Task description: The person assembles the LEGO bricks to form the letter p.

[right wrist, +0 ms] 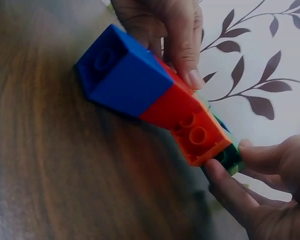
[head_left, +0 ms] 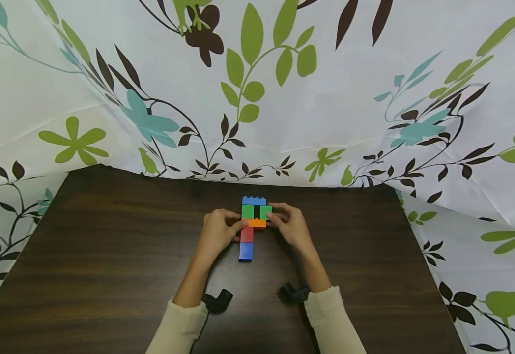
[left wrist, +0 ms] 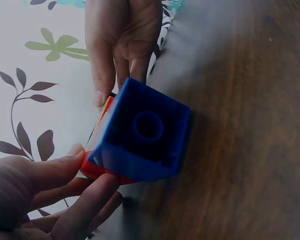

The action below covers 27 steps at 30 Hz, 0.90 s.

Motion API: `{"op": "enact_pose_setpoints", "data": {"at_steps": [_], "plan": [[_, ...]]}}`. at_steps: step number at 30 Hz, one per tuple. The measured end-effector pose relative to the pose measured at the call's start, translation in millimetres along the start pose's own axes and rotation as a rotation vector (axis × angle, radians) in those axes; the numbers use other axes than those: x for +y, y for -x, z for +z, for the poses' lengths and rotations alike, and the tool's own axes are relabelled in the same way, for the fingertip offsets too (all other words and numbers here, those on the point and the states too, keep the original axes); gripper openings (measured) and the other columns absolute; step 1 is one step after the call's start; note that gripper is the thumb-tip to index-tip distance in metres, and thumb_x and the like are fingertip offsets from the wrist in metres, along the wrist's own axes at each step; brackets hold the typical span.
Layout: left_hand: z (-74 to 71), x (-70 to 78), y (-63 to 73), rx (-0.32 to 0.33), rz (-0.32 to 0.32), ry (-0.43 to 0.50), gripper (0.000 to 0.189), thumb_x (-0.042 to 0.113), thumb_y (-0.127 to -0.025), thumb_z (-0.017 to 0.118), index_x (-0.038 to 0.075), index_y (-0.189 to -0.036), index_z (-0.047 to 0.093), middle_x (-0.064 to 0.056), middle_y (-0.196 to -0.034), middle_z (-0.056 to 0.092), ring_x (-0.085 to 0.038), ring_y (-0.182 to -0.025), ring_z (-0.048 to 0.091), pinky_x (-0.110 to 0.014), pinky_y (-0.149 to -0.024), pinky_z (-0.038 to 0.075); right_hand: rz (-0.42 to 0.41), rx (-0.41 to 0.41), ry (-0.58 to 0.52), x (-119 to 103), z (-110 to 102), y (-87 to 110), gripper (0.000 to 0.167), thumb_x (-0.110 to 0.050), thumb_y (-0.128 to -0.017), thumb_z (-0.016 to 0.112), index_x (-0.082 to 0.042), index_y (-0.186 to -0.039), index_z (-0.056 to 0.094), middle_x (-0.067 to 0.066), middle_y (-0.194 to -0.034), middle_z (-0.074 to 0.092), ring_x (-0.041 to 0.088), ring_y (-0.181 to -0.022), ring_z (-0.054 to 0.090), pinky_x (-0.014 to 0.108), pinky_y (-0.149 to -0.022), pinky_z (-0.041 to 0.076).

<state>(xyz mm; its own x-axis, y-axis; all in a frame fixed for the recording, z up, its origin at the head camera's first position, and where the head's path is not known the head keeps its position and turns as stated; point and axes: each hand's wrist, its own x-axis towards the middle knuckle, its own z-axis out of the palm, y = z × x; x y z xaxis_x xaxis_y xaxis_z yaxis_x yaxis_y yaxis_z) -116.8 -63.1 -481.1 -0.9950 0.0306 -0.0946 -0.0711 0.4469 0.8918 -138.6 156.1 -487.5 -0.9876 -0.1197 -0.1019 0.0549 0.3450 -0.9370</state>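
A build of joined toy building bricks lies between both hands above the table. Its near end is a square blue brick (head_left: 246,251), followed by a red brick (head_left: 246,235) and a wider orange brick (head_left: 256,223). Beyond these, a left green brick (head_left: 247,212) and a right green brick (head_left: 265,212) stand apart, bridged by a long blue brick (head_left: 254,200). My left hand (head_left: 216,231) pinches the build from the left, around the red and orange bricks. On the other side, my right hand (head_left: 292,227) pinches the right green brick between thumb and fingers.
The dark wooden table (head_left: 120,275) spreads out around the hands. A white cloth (head_left: 186,88) with a leaf and flower print hangs behind its far edge and along the sides. Black wrist mounts (head_left: 218,301) sit at both sleeves' cuffs.
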Motion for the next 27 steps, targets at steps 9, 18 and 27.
{"op": "enact_pose_setpoints", "data": {"at_steps": [9, 18, 27], "plan": [[8.2, -4.8, -1.8, -0.008, -0.031, 0.017, 0.03, 0.017, -0.093, 0.086, -0.005, -0.113, 0.08, -0.014, -0.086, 0.082, -0.014, -0.055, 0.073, -0.025, -0.059, 0.059, -0.005, 0.046, 0.109, 13.8, 5.9, -6.1, 0.034, -0.011, -0.104, 0.072, -0.003, -0.136, 0.071, 0.024, -0.123, 0.077, 0.028, -0.089, 0.079, 0.041, -0.088, 0.065], [6.3, -14.6, -3.3, 0.008, 0.022, -0.029, 0.033, 0.02, -0.1, 0.079, -0.004, -0.122, 0.076, -0.014, -0.097, 0.08, -0.014, -0.068, 0.073, -0.031, -0.068, 0.061, -0.034, 0.027, 0.091, 19.5, 8.5, -7.7, 0.04, -0.015, -0.108, 0.067, -0.004, -0.146, 0.064, 0.024, -0.134, 0.07, 0.035, -0.104, 0.076, 0.043, -0.09, 0.065], [-12.5, -13.7, 13.5, -0.01, 0.132, -0.252, 0.046, 0.029, -0.106, 0.071, 0.0, -0.142, 0.067, -0.022, -0.137, 0.071, -0.04, -0.128, 0.069, -0.057, -0.108, 0.056, -0.126, 0.044, 0.346, 6.8, -3.3, 4.9, 0.05, -0.028, -0.11, 0.061, -0.012, -0.157, 0.054, 0.016, -0.156, 0.059, 0.038, -0.138, 0.059, 0.06, -0.114, 0.049]]}}
